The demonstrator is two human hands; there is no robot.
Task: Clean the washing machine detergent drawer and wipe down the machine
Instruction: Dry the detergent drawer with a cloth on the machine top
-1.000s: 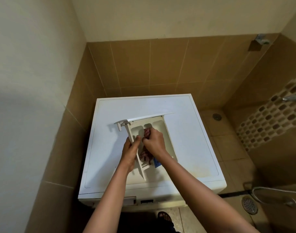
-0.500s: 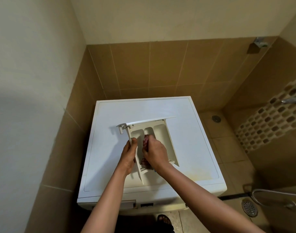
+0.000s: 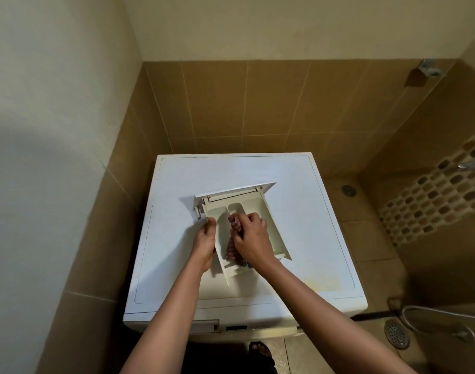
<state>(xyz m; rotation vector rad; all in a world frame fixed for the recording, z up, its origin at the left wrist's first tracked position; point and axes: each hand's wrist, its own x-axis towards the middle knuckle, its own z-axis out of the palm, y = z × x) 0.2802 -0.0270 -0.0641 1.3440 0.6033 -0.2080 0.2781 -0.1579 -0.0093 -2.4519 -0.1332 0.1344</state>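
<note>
Lying on the flat top of the white washing machine [image 3: 314, 238], at the centre of the frame, the cream detergent drawer [image 3: 271, 228] is out of its slot. Its long axis runs from the lower centre up toward the tiled back wall, leaning a little to the right. The white front panel is at the far, upper end, and the open rear end is nearest the camera.

Dividers split the drawer into lengthwise compartments. A bunched red-and-white striped cloth [image 3: 234, 223] lies in the left or middle one, though which is unclear. The right compartment shows bare plastic.

The left hand [image 3: 205, 240] grips the drawer's left side wall, thumb on the rim and fingers curled along the outside. The right hand [image 3: 251, 238] is over the middle of the drawer, its fingers curled and pinching the cloth's upper end. A sandalled foot [image 3: 260, 352] shows on the floor at the bottom centre.
</note>
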